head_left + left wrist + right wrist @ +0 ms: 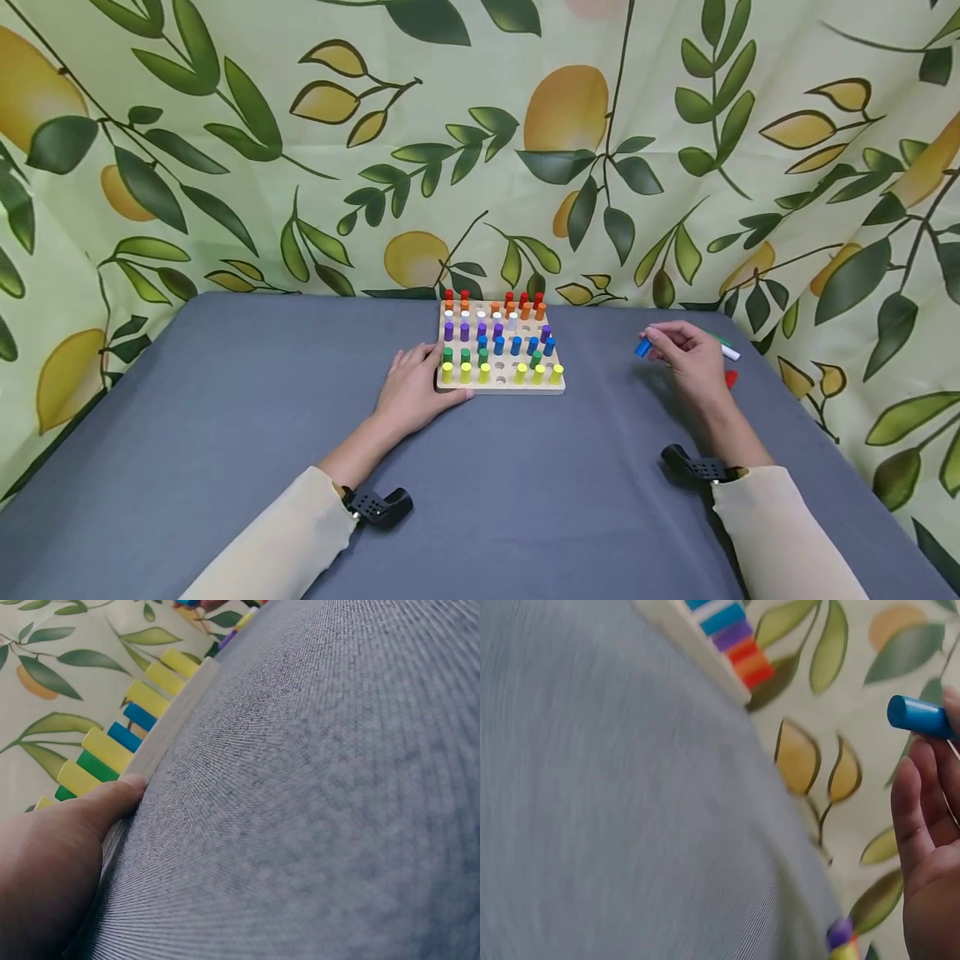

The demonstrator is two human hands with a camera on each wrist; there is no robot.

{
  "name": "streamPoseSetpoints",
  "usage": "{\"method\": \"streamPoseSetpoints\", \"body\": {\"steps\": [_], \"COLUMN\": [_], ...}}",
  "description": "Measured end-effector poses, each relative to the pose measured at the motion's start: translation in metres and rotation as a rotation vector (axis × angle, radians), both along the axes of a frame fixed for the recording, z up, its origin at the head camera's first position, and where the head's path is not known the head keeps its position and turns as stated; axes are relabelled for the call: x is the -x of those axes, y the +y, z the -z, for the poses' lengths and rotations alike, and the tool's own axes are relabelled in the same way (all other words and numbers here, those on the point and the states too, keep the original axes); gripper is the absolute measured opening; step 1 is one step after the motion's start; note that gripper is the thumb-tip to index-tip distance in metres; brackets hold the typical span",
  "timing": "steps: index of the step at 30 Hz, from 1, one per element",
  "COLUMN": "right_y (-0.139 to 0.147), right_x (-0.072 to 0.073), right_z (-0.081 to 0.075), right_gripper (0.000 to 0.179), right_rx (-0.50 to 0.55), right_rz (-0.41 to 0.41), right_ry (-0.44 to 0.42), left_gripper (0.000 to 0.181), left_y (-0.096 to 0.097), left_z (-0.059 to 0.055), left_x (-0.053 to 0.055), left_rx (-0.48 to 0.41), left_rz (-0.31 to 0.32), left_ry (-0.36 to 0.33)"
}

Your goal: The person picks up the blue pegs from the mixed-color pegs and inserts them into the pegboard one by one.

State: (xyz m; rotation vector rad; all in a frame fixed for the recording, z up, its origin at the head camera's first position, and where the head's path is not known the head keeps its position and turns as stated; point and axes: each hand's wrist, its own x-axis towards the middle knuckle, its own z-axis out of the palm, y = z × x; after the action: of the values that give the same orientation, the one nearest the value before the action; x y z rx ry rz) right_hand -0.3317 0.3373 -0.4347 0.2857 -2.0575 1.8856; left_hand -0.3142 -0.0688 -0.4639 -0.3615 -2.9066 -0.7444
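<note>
A wooden pegboard (502, 390) stands at the back middle of the table, with rows of yellow, green, blue, purple, white, orange and red pegs. Several holes in it show no peg. My left hand (412, 390) rests against the board's front left corner, its fingers along the left side. The thumb (124, 796) presses the front edge. Off to the right, above the cloth, my right hand (692, 360) pinches a blue peg (919, 717) between thumb and fingertips. The other fingers of that hand are fairly straight.
Beside and partly behind the right hand lie loose pegs, among them a white peg (731, 352) and a red peg (731, 379). A grey cloth (247, 417) covers the table. Behind it hangs a leaf-patterned curtain (465, 192).
</note>
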Motion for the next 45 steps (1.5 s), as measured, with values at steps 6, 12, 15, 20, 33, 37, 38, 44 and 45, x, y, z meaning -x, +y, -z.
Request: {"method": "streamPoseSetpoints", "body": {"steps": [6, 12, 15, 20, 33, 37, 38, 44, 45], "right_y": [-0.023, -0.053, -0.067, -0.098, -0.186, -0.202, -0.206, -0.220, -0.221], "right_x": [-0.010, -0.014, -0.012, -0.004, 0.011, 0.015, 0.016, 0.020, 0.021], "right_z": [-0.019, -0.033, -0.038, -0.048, -0.077, -0.078, -0.077, -0.073, -0.072], "right_gripper": [0.023, 0.029, 0.026, 0.028, 0.020, 0.021, 0.021, 0.019, 0.019], "right_rx": [-0.254, -0.420, -0.476, -0.514, -0.483, -0.508, -0.518, -0.562, -0.563], "right_rz": [0.010, -0.007, -0.025, -0.036, -0.108, -0.099, -0.096, -0.053, -0.050], "right_ry": [-0.016, 0.006, 0.023, 0.007, 0.083, 0.088, 0.092, 0.092, 0.087], "left_gripper": [0.096, 0.096, 0.096, 0.096, 0.097, 0.097, 0.097, 0.097, 0.097], "left_y": [0.005, 0.010, 0.011, 0.009, 0.001, 0.002, 0.002, 0.001, 0.000], "left_z": [0.002, 0.010, 0.014, 0.016, 0.008, 0.006, 0.006, 0.002, 0.002], "left_x": [0.001, -0.002, -0.003, -0.003, -0.003, -0.002, -0.002, -0.003, -0.003], "left_rx": [-0.004, -0.012, -0.026, -0.035, -0.021, -0.024, -0.025, -0.032, -0.030], "left_rz": [-0.011, -0.001, 0.001, -0.010, -0.033, -0.031, -0.032, -0.032, -0.035], "left_ry": [0.002, 0.003, -0.005, -0.019, -0.006, 0.000, 0.000, -0.003, -0.003]}}
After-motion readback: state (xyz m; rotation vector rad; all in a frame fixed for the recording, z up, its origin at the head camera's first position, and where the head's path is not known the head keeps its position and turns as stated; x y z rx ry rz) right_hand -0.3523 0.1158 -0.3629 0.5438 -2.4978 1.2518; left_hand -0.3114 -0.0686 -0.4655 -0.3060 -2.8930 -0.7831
